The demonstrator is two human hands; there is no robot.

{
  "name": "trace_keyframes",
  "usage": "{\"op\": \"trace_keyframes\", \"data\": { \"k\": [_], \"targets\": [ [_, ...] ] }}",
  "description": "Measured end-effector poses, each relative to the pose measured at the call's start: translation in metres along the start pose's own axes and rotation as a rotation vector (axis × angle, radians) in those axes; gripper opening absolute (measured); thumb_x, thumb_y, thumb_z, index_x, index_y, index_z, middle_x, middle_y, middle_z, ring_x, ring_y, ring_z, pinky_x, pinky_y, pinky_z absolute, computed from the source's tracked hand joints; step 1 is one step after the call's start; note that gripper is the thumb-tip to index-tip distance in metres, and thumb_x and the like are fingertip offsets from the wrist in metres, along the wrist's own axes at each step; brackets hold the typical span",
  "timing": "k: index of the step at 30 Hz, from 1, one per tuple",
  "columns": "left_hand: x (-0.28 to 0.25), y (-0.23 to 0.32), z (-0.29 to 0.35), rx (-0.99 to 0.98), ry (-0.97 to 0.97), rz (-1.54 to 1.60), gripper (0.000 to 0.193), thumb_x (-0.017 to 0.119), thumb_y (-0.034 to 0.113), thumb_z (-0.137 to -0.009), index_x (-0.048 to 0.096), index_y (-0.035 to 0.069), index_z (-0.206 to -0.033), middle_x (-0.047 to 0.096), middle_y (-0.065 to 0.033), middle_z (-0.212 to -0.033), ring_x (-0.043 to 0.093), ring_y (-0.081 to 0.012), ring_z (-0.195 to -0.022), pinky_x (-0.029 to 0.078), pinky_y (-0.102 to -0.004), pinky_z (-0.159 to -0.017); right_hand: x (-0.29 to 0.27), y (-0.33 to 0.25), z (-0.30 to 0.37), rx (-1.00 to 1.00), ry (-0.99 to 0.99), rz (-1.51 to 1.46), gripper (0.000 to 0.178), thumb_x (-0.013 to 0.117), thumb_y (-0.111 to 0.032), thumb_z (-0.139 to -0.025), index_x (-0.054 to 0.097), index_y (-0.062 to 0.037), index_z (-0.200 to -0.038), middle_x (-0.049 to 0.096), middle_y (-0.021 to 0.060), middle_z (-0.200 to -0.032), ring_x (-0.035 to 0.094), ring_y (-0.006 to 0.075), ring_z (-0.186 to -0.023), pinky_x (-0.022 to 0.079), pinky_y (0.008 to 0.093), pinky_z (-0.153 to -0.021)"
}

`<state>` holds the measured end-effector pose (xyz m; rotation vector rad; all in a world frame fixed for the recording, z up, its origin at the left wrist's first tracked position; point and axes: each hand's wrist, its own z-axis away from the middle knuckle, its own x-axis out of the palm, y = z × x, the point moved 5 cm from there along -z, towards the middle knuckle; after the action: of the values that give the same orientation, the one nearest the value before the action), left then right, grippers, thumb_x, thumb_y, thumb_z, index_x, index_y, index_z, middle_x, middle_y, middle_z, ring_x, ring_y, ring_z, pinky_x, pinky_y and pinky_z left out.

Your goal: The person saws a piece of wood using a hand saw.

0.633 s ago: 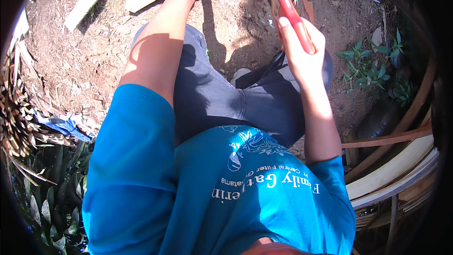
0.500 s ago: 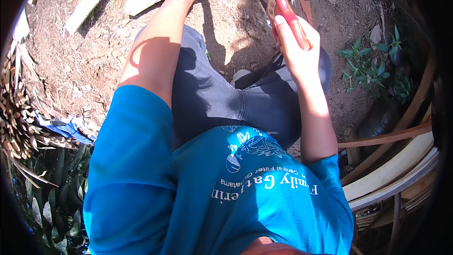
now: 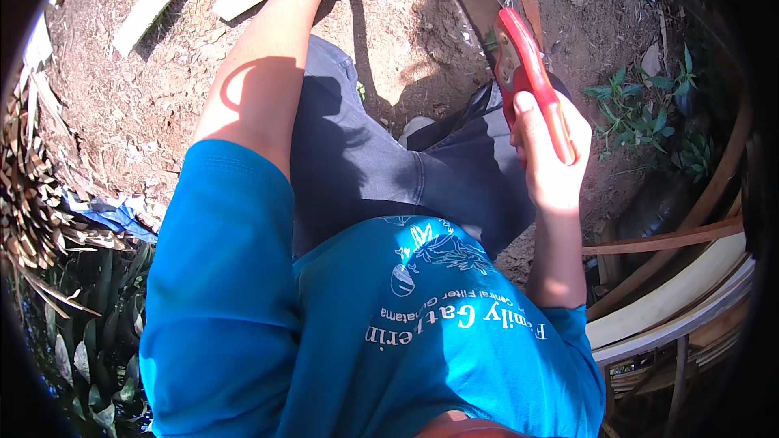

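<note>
Two lines of white print cross the front of a bright blue T-shirt (image 3: 495,381), upside down from where I stand. The bolder line (image 3: 466,314), in large serif letters, spans the chest, a fold in the cloth swallowing part of its middle. A finer line (image 3: 475,298) in small, plain letters runs alongside, between the large lettering and a white line drawing (image 3: 442,247), some of its characters lost in the creased fabric. Both lines are legible only in part.
</note>
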<state>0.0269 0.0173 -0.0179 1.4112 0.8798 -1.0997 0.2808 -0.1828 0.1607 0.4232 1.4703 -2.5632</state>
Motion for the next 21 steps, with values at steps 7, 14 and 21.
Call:
{"op": "trace_keyframes", "data": {
  "k": [7,14,21],
  "targets": [
    [-0.006,0.006,-0.013,0.026,-0.002,0.012,0.03,0.057,0.03,-0.095,0.073,0.006,-0.107,0.073,-0.0219,-0.103,0.07,-0.0387,-0.095,0.055,-0.0512,-0.082,0.041,-0.003,-0.061,-0.243,0.038,0.023,0.02,0.072,-0.018,-0.097,0.067,-0.0032,-0.085,0.056,-0.007,-0.068,0.048,0.0028,-0.063,0.039,0.0235,-0.056],
    [-0.008,-0.006,-0.004,0.005,-0.01,-0.008,0.031,0.057,0.03,-0.096,0.073,0.006,-0.107,0.073,-0.0219,-0.104,0.07,-0.0384,-0.096,0.054,-0.051,-0.082,0.001,-0.003,0.007,-0.112,-0.009,0.056,0.024,0.067,-0.024,-0.1,0.068,-0.0003,-0.102,0.06,-0.0018,-0.065,0.05,0.0025,-0.051,0.037,0.0188,-0.048],
    [-0.005,0.008,-0.001,0.032,-0.023,0.021,0.032,0.056,0.031,-0.096,0.073,0.006,-0.108,0.073,-0.0218,-0.105,0.07,-0.0381,-0.096,0.054,-0.0508,-0.083,0.035,0.004,-0.061,-0.186,0.055,-0.067,0.017,0.072,-0.019,-0.097,0.07,-0.0031,-0.089,0.057,-0.0063,-0.07,0.05,0.0032,-0.063,0.041,0.0233,-0.058]
  ]
}}
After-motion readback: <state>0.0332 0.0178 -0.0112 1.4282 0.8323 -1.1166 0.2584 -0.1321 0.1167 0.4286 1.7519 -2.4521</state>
